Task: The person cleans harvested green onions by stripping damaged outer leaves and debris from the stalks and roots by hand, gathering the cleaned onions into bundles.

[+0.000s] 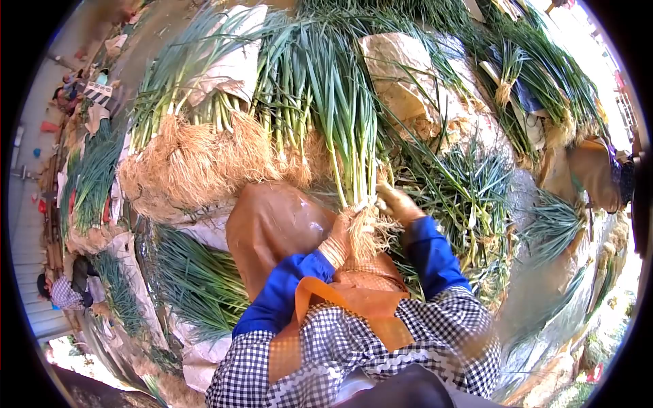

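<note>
One bunch of green onions [350, 156], roots [369, 236] over the brown apron [279, 221], leaves [330, 75] pointing away! The left hand [337, 236] wraps its fingers round the base, likely so the stalks [355, 178] hold together; the right hand [401, 204] half-bends its fingers alongside, grip impossible to tell.

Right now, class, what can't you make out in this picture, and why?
In the head view:
- Left hand: some fingers hidden by the green, leafy bundle with stringy roots.
- Dark green leaves at top: cut off by the picture's edge.
- Distant person in a checked top: hands too small to tell.
- Pale cream sheet: hides the leaves beneath it.
</note>
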Action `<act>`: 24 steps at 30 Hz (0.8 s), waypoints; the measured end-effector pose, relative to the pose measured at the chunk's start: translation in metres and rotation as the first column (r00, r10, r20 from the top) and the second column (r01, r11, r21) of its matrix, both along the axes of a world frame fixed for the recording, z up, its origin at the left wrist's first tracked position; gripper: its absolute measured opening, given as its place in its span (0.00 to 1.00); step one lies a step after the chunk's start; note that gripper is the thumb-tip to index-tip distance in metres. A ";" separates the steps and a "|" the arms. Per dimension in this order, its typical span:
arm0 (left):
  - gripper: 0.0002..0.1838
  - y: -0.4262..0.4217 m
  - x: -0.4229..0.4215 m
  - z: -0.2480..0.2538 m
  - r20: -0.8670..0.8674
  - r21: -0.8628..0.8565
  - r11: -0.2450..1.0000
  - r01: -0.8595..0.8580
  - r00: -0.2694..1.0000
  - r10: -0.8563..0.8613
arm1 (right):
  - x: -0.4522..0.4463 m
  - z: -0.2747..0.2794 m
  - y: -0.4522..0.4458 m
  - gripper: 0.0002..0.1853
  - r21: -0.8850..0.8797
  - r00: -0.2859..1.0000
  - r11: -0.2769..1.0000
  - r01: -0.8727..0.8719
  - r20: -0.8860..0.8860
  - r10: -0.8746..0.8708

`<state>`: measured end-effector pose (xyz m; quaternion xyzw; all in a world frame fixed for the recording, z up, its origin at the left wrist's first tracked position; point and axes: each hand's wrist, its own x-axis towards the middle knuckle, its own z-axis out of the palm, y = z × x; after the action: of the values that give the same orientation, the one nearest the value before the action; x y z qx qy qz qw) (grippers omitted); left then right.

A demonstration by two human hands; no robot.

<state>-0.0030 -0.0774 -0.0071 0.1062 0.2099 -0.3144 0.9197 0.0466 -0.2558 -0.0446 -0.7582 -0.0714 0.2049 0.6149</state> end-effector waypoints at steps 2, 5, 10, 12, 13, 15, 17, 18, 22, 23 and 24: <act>0.13 0.006 0.000 0.001 0.008 0.013 1.000 -0.003 1.000 0.002 | 0.005 -0.015 0.033 0.32 0.102 0.921 0.990 -0.093 0.388 0.046; 0.15 0.019 -0.001 -0.005 -0.037 -0.180 0.983 0.035 0.998 -0.042 | -0.008 0.009 0.050 0.34 0.260 0.982 0.948 0.182 -0.006 -0.187; 0.15 0.018 0.003 0.001 0.070 -0.278 0.938 0.208 0.978 -0.196 | -0.010 0.013 0.039 0.23 0.153 0.982 0.971 0.181 -0.085 -0.169; 0.15 0.019 -0.006 0.029 0.096 -0.083 0.980 0.181 0.980 -0.173 | -0.004 -0.040 0.002 0.14 0.037 0.990 0.990 0.136 0.040 -0.137; 0.15 0.021 -0.012 0.048 0.123 0.116 0.985 0.128 0.982 -0.142 | 0.001 -0.095 -0.034 0.15 -0.324 0.746 0.902 0.284 0.666 0.004; 0.15 0.037 -0.017 0.061 0.265 -0.091 0.992 0.091 0.962 -0.064 | -0.002 -0.043 -0.101 0.18 -0.694 0.864 0.561 0.451 0.182 -0.470; 0.15 0.066 -0.022 0.090 0.221 -0.192 0.976 0.107 0.973 -0.063 | -0.017 0.015 -0.171 0.17 -0.770 0.921 0.536 0.345 0.168 -0.352; 0.15 0.079 -0.025 0.092 0.312 -0.152 0.988 0.017 0.949 0.032 | -0.018 0.031 -0.189 0.16 -0.908 0.949 0.356 0.223 0.117 -0.294; 0.19 0.064 -0.028 0.081 0.267 0.071 0.988 -0.138 0.957 0.114 | 0.011 0.059 -0.140 0.14 -0.948 0.983 0.286 0.142 0.101 -0.152; 0.22 0.056 -0.026 0.063 0.249 0.033 0.999 -0.037 0.968 0.027 | 0.023 0.049 -0.112 0.14 -0.899 0.988 0.414 0.140 0.101 -0.115; 0.24 0.048 -0.025 0.039 0.219 0.059 0.998 -0.011 0.976 -0.002 | 0.035 0.033 -0.085 0.14 -0.859 0.993 0.499 0.115 0.087 -0.079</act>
<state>-0.0281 -0.0297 0.0323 0.1672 0.1169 -0.2924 0.9343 0.0816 -0.3404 -0.0115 -0.9697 0.0714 0.1649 0.1655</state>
